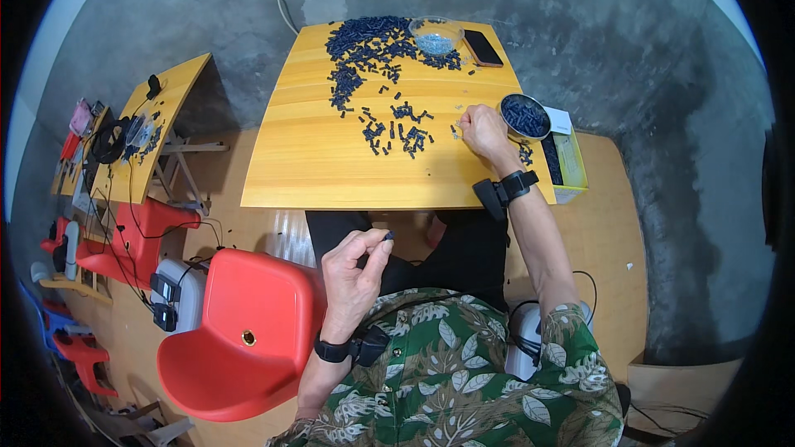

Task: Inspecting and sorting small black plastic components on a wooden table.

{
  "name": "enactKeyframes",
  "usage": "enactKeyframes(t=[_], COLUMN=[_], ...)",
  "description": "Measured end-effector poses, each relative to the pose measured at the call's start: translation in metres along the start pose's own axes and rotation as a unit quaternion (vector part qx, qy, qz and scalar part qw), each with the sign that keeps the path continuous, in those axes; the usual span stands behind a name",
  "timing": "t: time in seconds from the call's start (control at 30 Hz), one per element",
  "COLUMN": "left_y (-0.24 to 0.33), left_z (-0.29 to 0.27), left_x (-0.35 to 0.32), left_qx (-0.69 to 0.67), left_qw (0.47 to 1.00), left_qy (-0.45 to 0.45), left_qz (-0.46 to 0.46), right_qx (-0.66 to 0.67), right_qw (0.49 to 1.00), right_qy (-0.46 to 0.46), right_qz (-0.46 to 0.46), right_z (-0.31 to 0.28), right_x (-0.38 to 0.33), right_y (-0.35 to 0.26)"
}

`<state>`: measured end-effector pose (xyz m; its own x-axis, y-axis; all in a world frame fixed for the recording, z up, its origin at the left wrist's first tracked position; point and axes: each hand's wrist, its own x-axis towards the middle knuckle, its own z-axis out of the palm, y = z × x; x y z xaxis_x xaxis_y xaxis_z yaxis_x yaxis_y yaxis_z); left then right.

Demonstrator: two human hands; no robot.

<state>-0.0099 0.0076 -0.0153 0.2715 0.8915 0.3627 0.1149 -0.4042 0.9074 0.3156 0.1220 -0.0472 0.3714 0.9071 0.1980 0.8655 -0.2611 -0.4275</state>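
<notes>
**Left hand pinches one dark piece over the lap; right hand closed at the table edge**

Left hand [354,269] — raised over the lap, near the body, thumb and forefinger closed on a single small dark piece [389,235] at the fingertips. Held clear of the table, probably so it can be looked at or turned. A black wrist strap sits just below the grip.

Beyond that pinch, the yellow table [306,157]. Right hand [483,131] rests there, fingers curled shut; whether anything is inside the curl I cannot tell. It also wears a strap.

Just to the right of that hand: a round tin [525,115] filled with dark pieces, within easy reach — likely the collecting place. Left of the hand, a loose scatter of dark pieces [397,134].

Farther out from the hand, the main heap [364,41], a clear bowl [436,35] and a phone [482,47].

Left of the pinching hand, an orange chair [240,331].
</notes>
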Motion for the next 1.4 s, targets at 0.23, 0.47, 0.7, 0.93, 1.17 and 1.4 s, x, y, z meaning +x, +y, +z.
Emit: enactKeyframes(t=[0.23,0.47,0.7,0.93,1.17,1.4], left_y=[0.0,0.005,0.014,0.018,0.021,0.025], left_z=[-0.003,0.001,-0.003,0.0,0.001,0.001], left_x=[0.0,-0.001,-0.004,-0.004,-0.004,-0.003], left_qx=[0.022,-0.014,0.004,0.021,0.078,0.132], left_qw=[1.0,1.0,1.0,0.999,0.995,0.985], left_qy=[-0.006,0.0,-0.006,-0.001,-0.002,0.003], left_qz=[0.008,0.014,0.012,0.035,0.065,0.111], right_qx=[0.202,0.675,0.811,0.791,0.75,0.739], right_qw=[0.979,0.718,0.514,0.556,0.625,0.639], right_qy=[0.034,-0.167,-0.277,-0.255,-0.207,-0.203], right_qz=[-0.015,-0.004,-0.004,-0.018,-0.064,-0.069], right_z=[-0.022,-0.038,-0.02,-0.019,-0.016,-0.02], right_x=[-0.024,-0.116,-0.154,-0.173,-0.18,-0.182], right_y=[-0.015,-0.061,-0.089,-0.096,-0.102,-0.106])
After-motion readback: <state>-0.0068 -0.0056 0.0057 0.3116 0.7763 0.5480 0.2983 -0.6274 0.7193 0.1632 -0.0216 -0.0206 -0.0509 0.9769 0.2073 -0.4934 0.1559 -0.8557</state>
